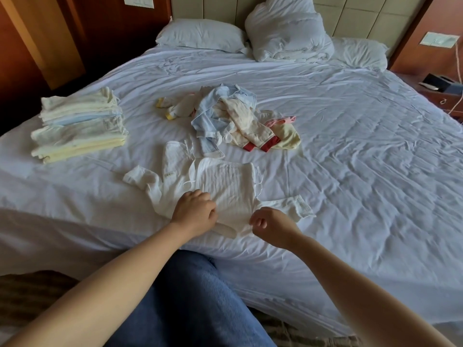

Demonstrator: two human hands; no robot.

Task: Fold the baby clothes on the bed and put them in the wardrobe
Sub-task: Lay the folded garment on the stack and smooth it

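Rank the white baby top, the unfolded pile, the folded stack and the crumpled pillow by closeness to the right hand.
1. white baby top: touching the right hand
2. unfolded pile: just beyond
3. folded stack: far left
4. crumpled pillow: far back, propped up

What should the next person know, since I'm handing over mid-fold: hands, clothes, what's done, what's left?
Left hand: fingers curled on the white top, gripping it near its lower left.
Right hand: pinches the top's near edge.
The top lies spread at the near edge of the bed.
Done: a folded stack on the bed's left side.
Left: fold this top, then the heap mid-bed and the yellow-cuffed pieces beside it. Then carry everything to the wardrobe.
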